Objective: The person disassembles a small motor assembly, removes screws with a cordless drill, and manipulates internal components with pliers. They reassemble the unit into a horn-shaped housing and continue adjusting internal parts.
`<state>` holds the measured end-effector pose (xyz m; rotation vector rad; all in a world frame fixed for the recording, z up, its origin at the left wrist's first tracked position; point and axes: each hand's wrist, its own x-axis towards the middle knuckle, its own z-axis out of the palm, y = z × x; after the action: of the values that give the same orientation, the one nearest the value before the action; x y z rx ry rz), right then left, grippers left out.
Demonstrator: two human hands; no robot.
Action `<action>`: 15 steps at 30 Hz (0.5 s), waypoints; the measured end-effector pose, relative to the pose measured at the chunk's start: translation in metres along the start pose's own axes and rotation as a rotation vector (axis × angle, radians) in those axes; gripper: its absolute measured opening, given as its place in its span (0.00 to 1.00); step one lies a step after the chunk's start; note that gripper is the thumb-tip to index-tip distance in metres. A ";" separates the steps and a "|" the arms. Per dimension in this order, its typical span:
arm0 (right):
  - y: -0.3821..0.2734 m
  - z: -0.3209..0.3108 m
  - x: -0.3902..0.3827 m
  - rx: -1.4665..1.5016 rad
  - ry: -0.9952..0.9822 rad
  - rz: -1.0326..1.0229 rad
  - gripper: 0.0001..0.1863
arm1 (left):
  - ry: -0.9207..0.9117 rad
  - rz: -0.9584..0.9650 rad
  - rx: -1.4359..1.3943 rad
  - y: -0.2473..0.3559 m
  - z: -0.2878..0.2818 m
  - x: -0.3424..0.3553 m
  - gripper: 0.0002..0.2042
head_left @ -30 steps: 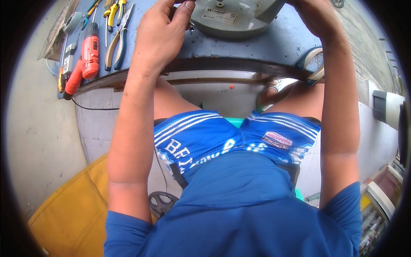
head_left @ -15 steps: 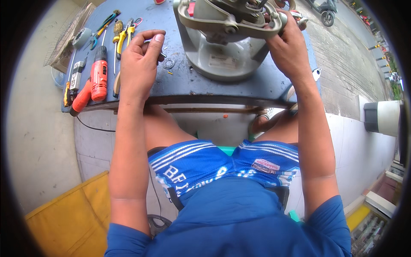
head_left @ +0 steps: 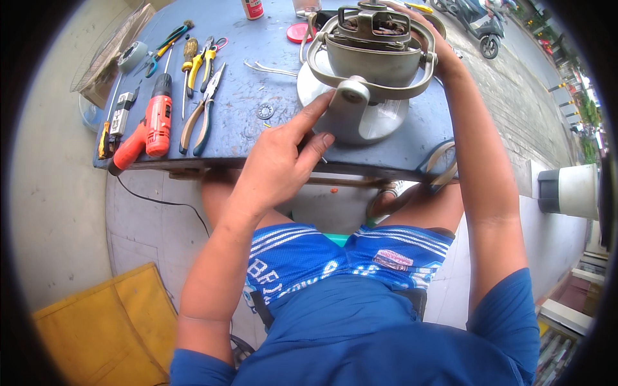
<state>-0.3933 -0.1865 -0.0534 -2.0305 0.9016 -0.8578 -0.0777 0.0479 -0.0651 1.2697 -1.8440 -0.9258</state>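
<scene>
Head view: motor on its stand, upper centre, to the right of the part-open left hand, index finger at the stand; right hand at the motor's right; each hand's hold cannot be told.

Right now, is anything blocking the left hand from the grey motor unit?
Nothing visible does. The left hand has its index fingertip at the front bracket of the grey motor unit; contact is hard to confirm. The small round part lies aside, left of that finger.

The grey housing partly hides the right hand, and the top edge crops a red can.
</scene>
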 end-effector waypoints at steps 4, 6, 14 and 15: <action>-0.050 0.015 -0.056 -0.525 0.225 0.201 0.32 | 0.006 -0.019 -0.065 -0.002 0.001 0.004 0.24; -0.070 0.036 -0.100 -0.309 0.280 0.305 0.39 | 0.119 -0.112 -0.122 -0.013 -0.009 0.016 0.13; -0.074 0.131 -0.108 0.155 0.465 0.165 0.53 | -0.246 -0.022 0.084 -0.033 -0.027 0.083 0.12; -0.074 0.129 -0.104 0.142 0.483 0.151 0.52 | -0.259 -0.002 0.112 -0.029 -0.025 0.086 0.13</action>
<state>-0.3235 -0.0218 -0.0850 -1.6346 1.1977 -1.3153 -0.0664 -0.0456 -0.0642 1.2654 -2.1210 -1.0412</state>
